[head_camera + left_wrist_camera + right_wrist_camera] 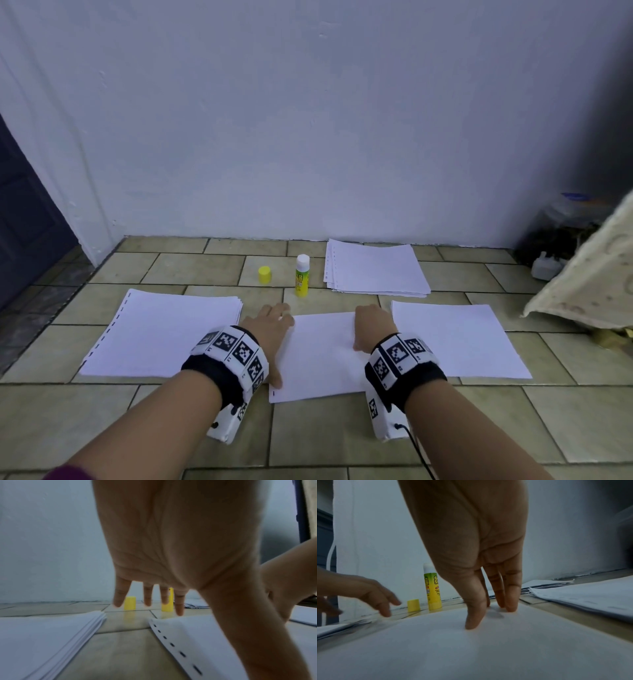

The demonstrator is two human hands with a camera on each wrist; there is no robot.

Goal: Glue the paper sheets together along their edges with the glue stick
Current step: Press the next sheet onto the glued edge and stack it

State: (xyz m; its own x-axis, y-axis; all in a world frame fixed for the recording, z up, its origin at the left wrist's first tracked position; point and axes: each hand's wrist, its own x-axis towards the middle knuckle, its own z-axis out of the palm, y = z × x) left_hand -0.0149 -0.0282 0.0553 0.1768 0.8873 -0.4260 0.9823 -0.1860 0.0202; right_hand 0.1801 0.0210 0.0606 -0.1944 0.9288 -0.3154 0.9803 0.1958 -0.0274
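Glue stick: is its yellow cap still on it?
No. The glue stick stands upright and uncapped, white tip bare, with the yellow cap standing apart on the tiled floor beside it.

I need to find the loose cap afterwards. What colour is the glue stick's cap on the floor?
Plain yellow cap; the head view shows it best.

A white sheet (pixel 322 356) lies flat on the tiled floor, punched holes along its left edge. Three white paper stacks lie around it: one to the left (pixel 164 334), one to the right (pixel 455 342), one behind (pixel 375 269). The glue stick (pixel 302 275), yellow-green with its white tip bare, stands upright beyond the sheet. Its yellow cap (pixel 264 274) sits just left of it.
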